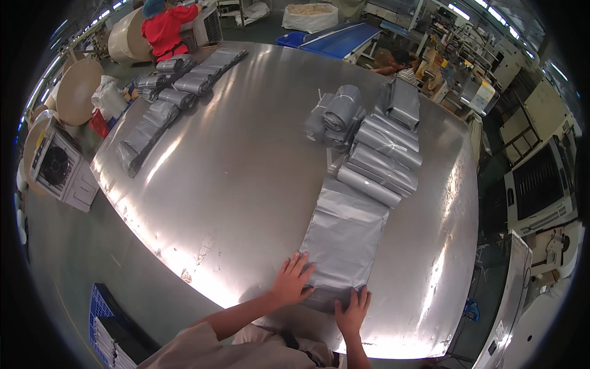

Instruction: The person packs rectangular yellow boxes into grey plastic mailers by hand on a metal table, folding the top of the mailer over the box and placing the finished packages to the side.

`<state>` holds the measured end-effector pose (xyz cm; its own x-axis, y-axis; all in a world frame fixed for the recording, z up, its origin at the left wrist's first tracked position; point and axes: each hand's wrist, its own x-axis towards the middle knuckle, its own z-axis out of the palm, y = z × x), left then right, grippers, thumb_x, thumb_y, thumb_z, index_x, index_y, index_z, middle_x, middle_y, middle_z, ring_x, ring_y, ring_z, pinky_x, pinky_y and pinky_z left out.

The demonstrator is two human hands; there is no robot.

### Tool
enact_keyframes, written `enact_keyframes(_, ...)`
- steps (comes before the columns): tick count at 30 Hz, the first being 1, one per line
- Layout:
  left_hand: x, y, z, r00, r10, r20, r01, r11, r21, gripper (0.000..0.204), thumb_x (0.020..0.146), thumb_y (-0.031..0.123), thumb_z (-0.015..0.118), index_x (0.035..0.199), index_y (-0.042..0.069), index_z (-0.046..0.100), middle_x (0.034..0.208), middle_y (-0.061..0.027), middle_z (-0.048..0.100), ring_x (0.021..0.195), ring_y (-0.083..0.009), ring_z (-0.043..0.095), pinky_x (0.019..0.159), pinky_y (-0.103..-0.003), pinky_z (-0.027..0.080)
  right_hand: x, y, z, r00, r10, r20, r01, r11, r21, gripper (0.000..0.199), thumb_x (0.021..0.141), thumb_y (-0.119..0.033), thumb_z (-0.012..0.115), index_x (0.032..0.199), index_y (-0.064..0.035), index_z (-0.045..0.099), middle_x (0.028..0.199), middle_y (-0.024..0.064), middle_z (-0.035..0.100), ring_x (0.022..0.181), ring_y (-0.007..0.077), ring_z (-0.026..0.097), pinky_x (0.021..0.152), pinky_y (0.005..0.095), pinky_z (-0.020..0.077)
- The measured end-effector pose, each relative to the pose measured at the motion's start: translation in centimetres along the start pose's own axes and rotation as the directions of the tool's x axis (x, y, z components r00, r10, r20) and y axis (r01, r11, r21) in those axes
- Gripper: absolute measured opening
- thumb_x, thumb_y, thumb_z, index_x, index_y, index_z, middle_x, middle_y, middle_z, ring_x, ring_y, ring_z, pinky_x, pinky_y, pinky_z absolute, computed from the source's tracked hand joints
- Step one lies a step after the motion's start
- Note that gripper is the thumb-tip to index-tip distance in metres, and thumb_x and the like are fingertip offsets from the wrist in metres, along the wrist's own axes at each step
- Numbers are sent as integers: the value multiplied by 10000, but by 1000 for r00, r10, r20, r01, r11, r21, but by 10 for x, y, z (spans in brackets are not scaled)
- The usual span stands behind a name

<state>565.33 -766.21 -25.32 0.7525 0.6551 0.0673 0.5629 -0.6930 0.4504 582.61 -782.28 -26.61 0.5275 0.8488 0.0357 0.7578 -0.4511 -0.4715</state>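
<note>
A flat stack of grey plastic bags [346, 230] lies on the metal table in front of me, its far end against a rolled grey bundle [369, 186]. On its near left edge rests my left hand [292, 281], fingers spread and laid flat. At the near right corner my right hand [351, 312] touches the plastic with its fingers stretched out and apart. The near edge of the bags, between both hands, looks darker and slightly turned; whether it is folded I cannot tell.
Beyond the stack lie several rolled bundles, one tied roll [342, 108] on top of others. More grey bundles [195, 80] line the table's far left side. A blue conveyor [341, 40] stands past the far edge. A person in red [169, 27] works at the back left.
</note>
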Motion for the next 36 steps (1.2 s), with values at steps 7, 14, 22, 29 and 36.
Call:
enact_keyframes(7, 4, -57, -12, 962, 259, 90, -249, 962, -114, 637, 813, 450, 598, 1308, 74, 456, 1421, -178, 333, 1318, -379, 308, 1062, -486, 290, 169, -72, -59, 946, -304, -117, 307, 952, 10, 474, 792, -190, 670, 1196, -7, 503, 1320, 213, 410, 1180, 406, 410, 966, 492, 355)
enact_keyframes(14, 13, -66, -9, 960, 245, 136, -226, 964, -142, 633, 821, 487, 580, 1311, 107, 455, 1411, -136, 364, 1304, -351, 344, 1042, -471, 326, 430, -208, 4, 896, -399, -194, 416, 907, 58, 784, 745, -372, 719, 1327, 3, 352, 1359, 238, 364, 1193, 420, 412, 976, 441, 383)
enact_keyframes(22, 24, -75, -13, 963, 242, 119, -203, 940, -276, 603, 825, 440, 577, 1277, 56, 472, 1384, -166, 386, 1273, -360, 366, 1028, -468, 338, 560, -246, 53, 960, 274, -55, -271, 961, 55, 886, 718, -399, 674, 1433, -140, 219, 1340, 273, 370, 1202, 411, 442, 941, 440, 432)
enact_keyframes(29, 13, -65, -1, 965, 210, 160, -179, 966, -187, 618, 798, 495, 603, 1276, 118, 501, 1388, -137, 401, 1287, -367, 368, 1033, -488, 334, 520, -215, 31, 887, 340, 311, -409, 268, 872, 641, 794, -97, 583, 1377, -55, 319, 1258, 156, 497, 1105, 322, 537, 902, 497, 451)
enact_keyframes(36, 5, -55, 2, 975, 204, 93, -192, 973, -130, 643, 766, 489, 640, 1273, 120, 504, 1401, -149, 385, 1310, -379, 337, 1051, -498, 308, 268, -145, -31, 848, -5, 530, -458, -511, 728, 468, 807, -89, 501, 1273, -70, 450, 1236, 143, 513, 1113, 321, 534, 875, 489, 493)
